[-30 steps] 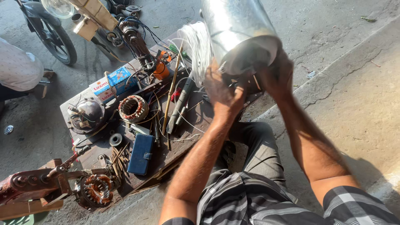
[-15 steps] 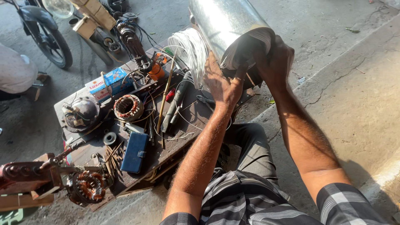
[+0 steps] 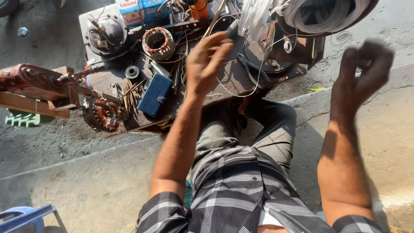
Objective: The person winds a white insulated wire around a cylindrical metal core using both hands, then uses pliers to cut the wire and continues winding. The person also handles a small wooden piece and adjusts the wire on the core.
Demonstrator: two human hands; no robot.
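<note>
My left hand (image 3: 208,59) hovers blurred over a cluttered wooden work board (image 3: 235,84), fingers apart and holding nothing. A thin loose white wire (image 3: 241,92) curves just below it. My right hand (image 3: 361,73) is raised off to the right above the concrete, blurred, fingers loosely curled around nothing. A metal housing with a coil of white wire (image 3: 321,15) inside it sits at the top edge, apart from both hands. A bundle of white wire (image 3: 255,17) hangs beside it. I sit with my grey-trousered legs under the board.
On the board lie a copper-wound stator (image 3: 158,42), a second stator (image 3: 105,113), a round metal motor cover (image 3: 105,32), a blue case (image 3: 155,95) and pliers (image 3: 254,69). A red winding machine (image 3: 30,80) stands at left, a blue stool (image 3: 26,215) at bottom left.
Both hands have let go of the metal housing they held up. They have drawn apart, and the view has tilted down so the housing now sits at the top edge.
</note>
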